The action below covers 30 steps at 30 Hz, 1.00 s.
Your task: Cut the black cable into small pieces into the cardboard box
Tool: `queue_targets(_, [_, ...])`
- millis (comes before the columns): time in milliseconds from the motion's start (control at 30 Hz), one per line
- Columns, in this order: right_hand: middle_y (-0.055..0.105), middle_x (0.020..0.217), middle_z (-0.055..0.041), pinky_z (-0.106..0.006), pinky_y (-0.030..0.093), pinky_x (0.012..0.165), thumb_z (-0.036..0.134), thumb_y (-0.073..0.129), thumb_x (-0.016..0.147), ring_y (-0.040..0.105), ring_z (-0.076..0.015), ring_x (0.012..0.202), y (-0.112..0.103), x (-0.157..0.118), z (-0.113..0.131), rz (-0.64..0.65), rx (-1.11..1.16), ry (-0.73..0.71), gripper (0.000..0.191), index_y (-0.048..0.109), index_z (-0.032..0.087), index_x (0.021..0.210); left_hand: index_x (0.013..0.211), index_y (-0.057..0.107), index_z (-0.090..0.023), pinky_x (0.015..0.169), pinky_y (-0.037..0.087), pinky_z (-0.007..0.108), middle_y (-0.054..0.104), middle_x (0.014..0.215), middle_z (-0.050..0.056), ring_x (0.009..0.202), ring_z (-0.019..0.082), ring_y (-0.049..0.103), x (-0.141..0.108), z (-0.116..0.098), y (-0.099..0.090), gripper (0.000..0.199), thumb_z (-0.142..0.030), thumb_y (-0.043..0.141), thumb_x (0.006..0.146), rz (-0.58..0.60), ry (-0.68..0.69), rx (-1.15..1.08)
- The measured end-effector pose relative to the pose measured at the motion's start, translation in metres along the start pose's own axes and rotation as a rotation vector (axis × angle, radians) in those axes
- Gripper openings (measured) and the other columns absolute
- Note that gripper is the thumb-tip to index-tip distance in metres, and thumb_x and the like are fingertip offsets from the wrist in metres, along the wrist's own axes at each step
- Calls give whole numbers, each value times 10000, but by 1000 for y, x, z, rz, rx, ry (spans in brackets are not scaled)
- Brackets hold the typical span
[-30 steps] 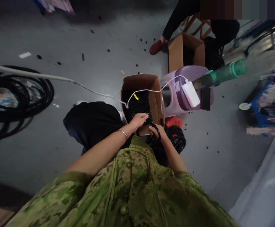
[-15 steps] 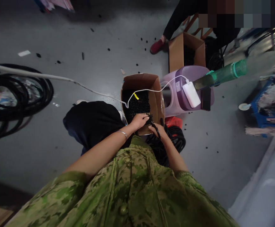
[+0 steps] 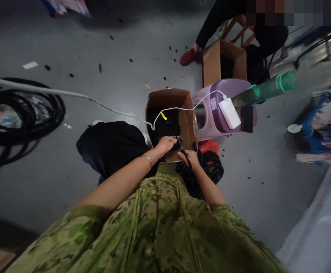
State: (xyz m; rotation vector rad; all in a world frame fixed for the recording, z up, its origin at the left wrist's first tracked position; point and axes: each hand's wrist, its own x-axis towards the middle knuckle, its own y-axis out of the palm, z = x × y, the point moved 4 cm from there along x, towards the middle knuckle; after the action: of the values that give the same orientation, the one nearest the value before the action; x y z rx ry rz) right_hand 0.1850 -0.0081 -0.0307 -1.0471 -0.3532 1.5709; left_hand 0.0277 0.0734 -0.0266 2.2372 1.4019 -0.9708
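Over the near side of a cardboard box [image 3: 189, 117], my left hand [image 3: 165, 145] has its fingers pinched together. Whatever lies between them is too small and dark to make out. My right hand [image 3: 190, 157] grips black-handled scissors [image 3: 187, 157], whose blades point up and left toward the left fingertips. Beneath both hands, the box holds a mass of small black pieces [image 3: 163, 123]. A white cable [image 3: 120, 112] with a yellow tag [image 3: 163, 116] crosses above the box.
A purple stool [image 3: 207, 100] stands right of the box, bearing a white power bank [image 3: 230, 113] and a green bottle [image 3: 270, 90]. Coiled black tubing [image 3: 60, 110] lies left; more [image 3: 215, 167] sits near my right forearm. Behind, a seated person's shoe [image 3: 188, 57] is beside another box [image 3: 211, 62].
My left hand has shifted slightly left and the scissors' blades show more plainly between the hands. My right hand has moved slightly left.
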Motion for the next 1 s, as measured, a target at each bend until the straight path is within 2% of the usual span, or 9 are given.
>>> queue_targets(200, [431,441,17,-218,311,517,681,447,861,474,-119,501,9,-2,-1,-5,-31,-33,598,403,210,494,720,660,-130,428,238,242,443,493,-41,394,82,322,2,4,1,230,-265,549,869,-20,-116,-38])
queue_targets(400, [445,443,15,-224,296,506,720,459,832,446,-119,488,13,-6,-6,3,27,4,613,453,209,493,654,641,-138,425,241,248,438,459,-29,387,95,341,4,8,4,267,-257,549,875,8,-135,-61])
queue_targets(533, [443,432,13,-227,306,512,730,468,817,437,-117,483,17,-7,-7,-3,45,-1,627,422,211,469,619,610,-137,421,226,244,437,447,-31,372,86,342,6,11,4,239,-213,584,844,-5,-151,-113])
queue_targets(700, [437,421,9,-239,295,493,711,490,811,456,-134,476,26,-10,-15,-4,21,79,603,439,219,467,652,555,-150,409,260,229,430,450,-37,361,85,352,8,13,5,244,-160,484,886,-16,-203,-228])
queue_targets(800, [441,412,7,-238,316,502,684,536,797,506,-154,499,33,-14,-20,18,5,121,574,450,225,463,697,563,-148,407,276,219,437,458,-39,365,83,360,7,11,5,209,-171,488,891,-13,-218,-261])
queue_targets(900, [458,404,6,-236,352,509,655,564,790,550,-170,514,38,-16,-24,40,35,174,549,462,230,459,732,571,-144,400,283,210,436,468,-46,360,75,356,3,5,5,191,-172,489,903,1,-201,-292])
queue_targets(1000, [499,417,10,-229,387,495,628,538,815,557,-158,480,41,-14,-24,42,161,237,513,505,229,494,791,591,-136,398,309,199,457,507,-47,364,69,377,-2,-4,5,191,-168,463,929,41,-134,-338])
